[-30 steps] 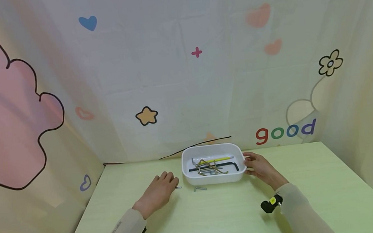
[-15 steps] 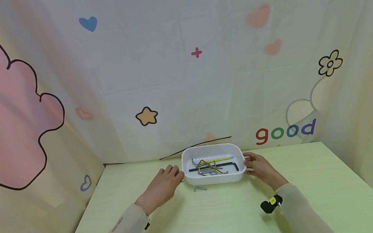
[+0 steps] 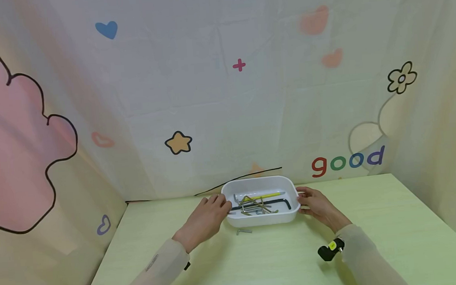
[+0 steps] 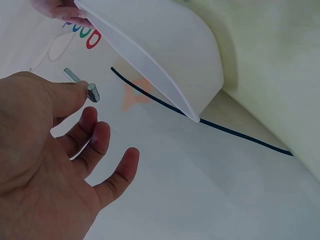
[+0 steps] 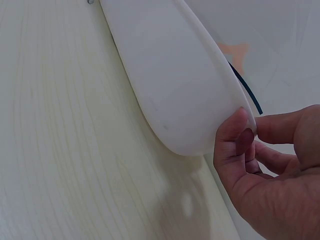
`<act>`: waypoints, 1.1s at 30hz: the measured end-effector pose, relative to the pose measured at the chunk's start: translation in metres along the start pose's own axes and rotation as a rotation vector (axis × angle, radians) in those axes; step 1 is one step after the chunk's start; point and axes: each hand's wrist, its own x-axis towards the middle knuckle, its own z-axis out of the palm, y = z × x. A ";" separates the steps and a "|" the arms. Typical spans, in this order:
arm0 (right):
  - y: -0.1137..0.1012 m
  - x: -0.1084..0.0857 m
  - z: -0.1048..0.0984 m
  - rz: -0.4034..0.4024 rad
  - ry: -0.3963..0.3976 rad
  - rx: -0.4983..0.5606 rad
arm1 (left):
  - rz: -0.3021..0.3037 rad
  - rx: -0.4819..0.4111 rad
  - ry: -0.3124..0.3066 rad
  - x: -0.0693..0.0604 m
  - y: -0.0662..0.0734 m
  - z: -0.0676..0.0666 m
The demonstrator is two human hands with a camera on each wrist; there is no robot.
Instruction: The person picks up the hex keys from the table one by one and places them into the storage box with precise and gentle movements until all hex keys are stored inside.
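My left hand [image 3: 203, 221] pinches a small silver hex key [image 4: 93, 93] between thumb and forefinger; its other fingers are loosely bent. That hand is at the left rim of a white plastic tray [image 3: 263, 220], with the key over the tray's edge. My right hand [image 3: 320, 206] holds the tray's right end, thumb and fingers on the rim. Inside the tray lie a large black hex key [image 3: 288, 203], a slim yellow pen-like rod [image 3: 273, 195] and several overlapping brass-coloured and silver keys. Another small silver hex key [image 3: 244, 231] lies in front of the tray.
The tray stands on a pale wooden table [image 3: 276, 262], near its back edge. Behind it hangs a printed curtain [image 3: 209, 95]. A black and yellow device [image 3: 331, 249] is worn at the right wrist.
My left hand has moved right and slightly up with the small hex key, from the table left of the tray to the tray's left rim. My right hand stays on the tray.
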 end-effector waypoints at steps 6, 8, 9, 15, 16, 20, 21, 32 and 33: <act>0.000 0.000 0.000 0.000 -0.004 0.002 | 0.023 0.026 0.006 0.013 0.000 -0.003; 0.000 0.000 0.000 0.002 -0.005 -0.001 | 0.026 0.032 0.001 0.018 0.000 -0.003; -0.001 0.000 -0.001 0.002 -0.006 -0.001 | 0.026 0.031 -0.003 0.020 0.000 -0.003; 0.000 0.000 -0.002 0.005 -0.008 0.001 | 0.018 -0.001 -0.015 0.033 0.000 -0.005; 0.001 0.000 -0.002 0.004 -0.010 0.000 | 0.016 -0.009 -0.014 0.035 0.000 -0.005; -0.001 -0.002 -0.001 0.005 -0.012 0.003 | 0.005 -0.031 -0.024 0.044 0.001 -0.007; -0.001 -0.002 -0.001 0.012 -0.005 0.008 | 0.001 -0.036 -0.031 0.047 0.001 -0.008; -0.002 -0.003 -0.002 -0.001 -0.017 0.002 | -0.044 -0.079 -0.119 0.073 0.003 -0.001; -0.001 -0.004 -0.002 -0.003 -0.018 0.005 | -0.050 -0.086 -0.126 0.075 0.003 0.001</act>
